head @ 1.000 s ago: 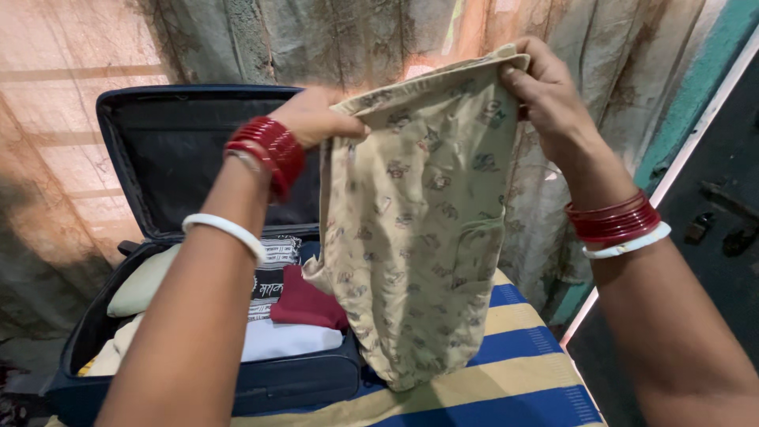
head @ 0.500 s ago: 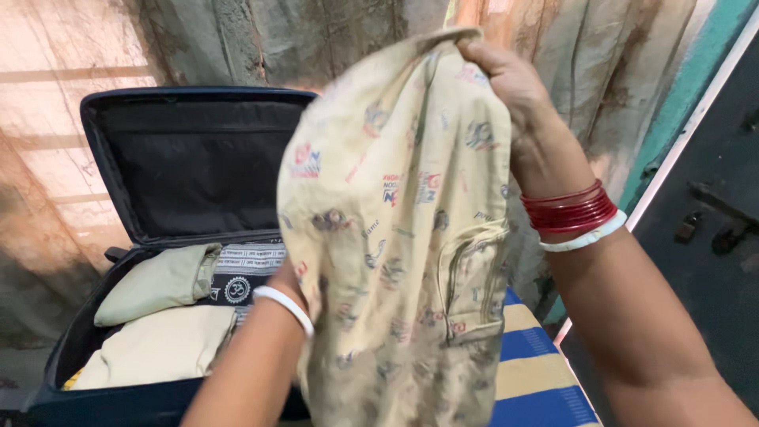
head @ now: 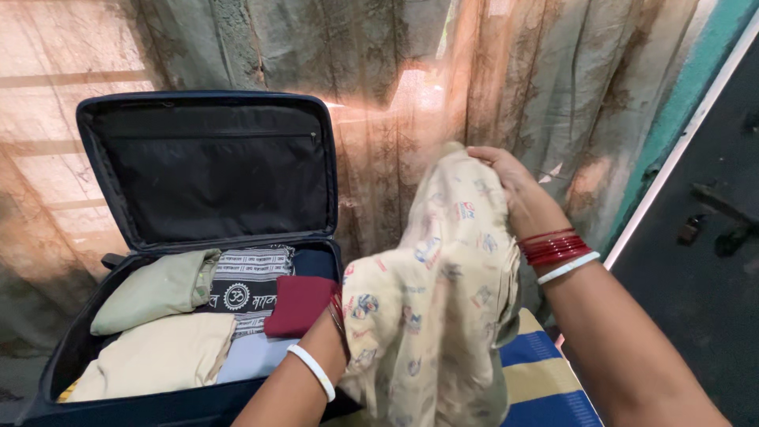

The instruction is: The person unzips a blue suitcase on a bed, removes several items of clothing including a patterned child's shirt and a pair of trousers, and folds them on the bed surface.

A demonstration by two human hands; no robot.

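Right hand point(head: 506, 186) raised, fingers point(head: 484, 153) pinched

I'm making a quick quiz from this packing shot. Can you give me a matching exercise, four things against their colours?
Things:
1. suitcase
2. printed garment held by the right hand and left hand
3. folded cloth in the suitcase, right side
4. folded cloth at back left

Colours:
A. maroon
B. pale green
C. dark navy
D. beige with small prints

Pairs: 1-C, 2-D, 3-A, 4-B
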